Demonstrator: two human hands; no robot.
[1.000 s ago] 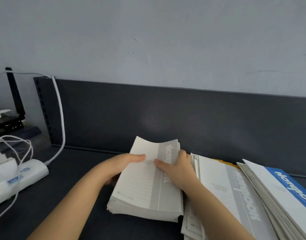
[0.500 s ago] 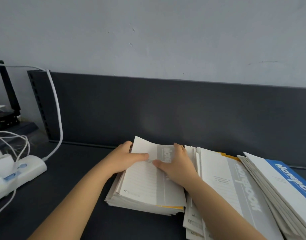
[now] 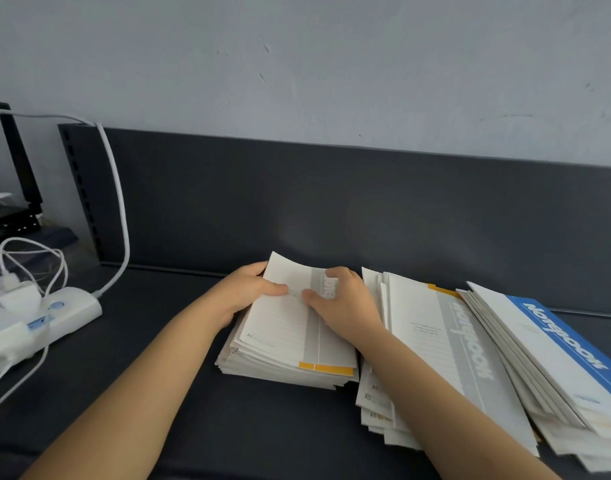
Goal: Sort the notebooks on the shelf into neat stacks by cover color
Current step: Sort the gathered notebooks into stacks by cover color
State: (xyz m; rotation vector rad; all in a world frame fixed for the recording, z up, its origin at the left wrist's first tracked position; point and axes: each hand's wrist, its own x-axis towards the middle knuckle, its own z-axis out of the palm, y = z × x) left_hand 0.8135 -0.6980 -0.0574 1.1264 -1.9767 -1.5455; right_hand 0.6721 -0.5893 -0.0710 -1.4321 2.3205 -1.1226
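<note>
Head view, and the dark shelf (image 3: 193,393) fills the lower half of the frame, with three piles of notebooks spread from dead centre round to 4 o'clock.

Biggest, at 4 o'clock, is the blue-topped pile (image 3: 553,344), fanned out and slewed, nowhere near square. It laps over its neighbour at 5 o'clock, the grey-topped pile (image 3: 435,341). That one is splayed too, and a yellow corner (image 3: 442,291) pokes out at its far edge, so colours look mixed in there. Smallest, at centre, is the left pile (image 3: 262,367), and that's where the action is. The grey notebook (image 3: 283,327) lies on top, its far corner curling up. A yellow-banded notebook (image 3: 326,369) shows just beneath it at the near edge. Grey on yellow! By my reckoning the sorting is far from finished: two of the piles show a second colour, and none is neat.

Now the hands. The left hand (image 3: 245,292) curls round the far left edge of the grey notebook, thumb flat on the cover. The right hand (image 3: 349,306) pinches the same cover, thumb on top, fingers hooked over the far edge. The thumbs nearly meet.

The count: one shelf and three piles, with the notebooks in each packed too tightly to number. Three cover colours show: blue, grey and yellow. Two hands are at work. At 9 o'clock sits one power strip (image 3: 65,313), with a white cable (image 3: 119,202) running up to 10 o'clock.
</note>
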